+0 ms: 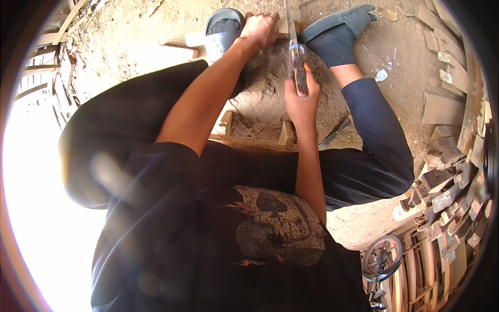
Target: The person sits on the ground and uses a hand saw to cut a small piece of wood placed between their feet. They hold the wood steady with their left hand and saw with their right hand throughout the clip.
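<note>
My right hand (302,96) is closed on the dark handle of a long-bladed tool (299,70), with a blue band where handle meets blade. The narrow metal blade points away from me and crosses a small wooden piece (285,29); whether it touches the wood is unclear. My left hand (260,28) has its fingers closed on that wooden piece, between my two sandaled feet (338,28).
A wooden frame (254,143) lies between my legs on the dirt ground (384,104), beside another flat metal tool (332,136). Wood planks and offcuts (444,197) line the right side. A bicycle wheel (382,244) shows at lower right; more wood (44,70) lies at upper left.
</note>
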{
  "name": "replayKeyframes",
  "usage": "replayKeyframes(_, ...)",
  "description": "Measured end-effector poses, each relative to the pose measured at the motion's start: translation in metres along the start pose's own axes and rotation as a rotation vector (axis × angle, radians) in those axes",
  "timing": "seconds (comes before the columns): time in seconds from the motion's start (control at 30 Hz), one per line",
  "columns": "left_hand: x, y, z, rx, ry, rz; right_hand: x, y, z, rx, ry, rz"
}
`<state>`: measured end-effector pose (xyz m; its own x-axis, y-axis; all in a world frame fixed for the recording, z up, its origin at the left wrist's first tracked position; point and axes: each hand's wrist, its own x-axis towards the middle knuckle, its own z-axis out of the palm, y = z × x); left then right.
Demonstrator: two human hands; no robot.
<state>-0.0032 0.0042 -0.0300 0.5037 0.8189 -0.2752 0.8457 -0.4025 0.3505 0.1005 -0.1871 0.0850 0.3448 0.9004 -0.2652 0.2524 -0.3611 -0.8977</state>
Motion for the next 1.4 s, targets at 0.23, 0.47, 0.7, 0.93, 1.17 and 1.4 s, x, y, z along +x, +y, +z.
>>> replayKeyframes(0.23, 0.011, 0.027, -0.004, -0.053, 0.066, 0.106, -0.026, 0.018, -0.013, -0.061, 0.139, -0.119)
replayKeyframes(0.47, -0.009, -0.012, 0.003, 0.073, 0.144, 0.061, -0.033, 0.012, -0.001, 0.023, 0.028, -0.121)
replayKeyframes(0.7, 0.01, 0.034, -0.006, -0.008, -0.013, 0.078, 0.012, 0.0, -0.009, -0.059, 0.075, 0.011)
replayKeyframes(0.93, 0.0, 0.004, 0.003, 0.121, 0.036, 0.064, -0.042, 0.007, -0.007, -0.098, 0.046, -0.022)
replayKeyframes(1.17, -0.003, -0.01, 0.009, 0.074, 0.07, 0.025, -0.02, -0.012, -0.001, 0.012, 0.011, 0.021)
replayKeyframes(1.4, -0.004, 0.006, -0.006, 0.026, 0.077, 0.051, -0.001, 0.015, 0.013, -0.052, 0.038, -0.072)
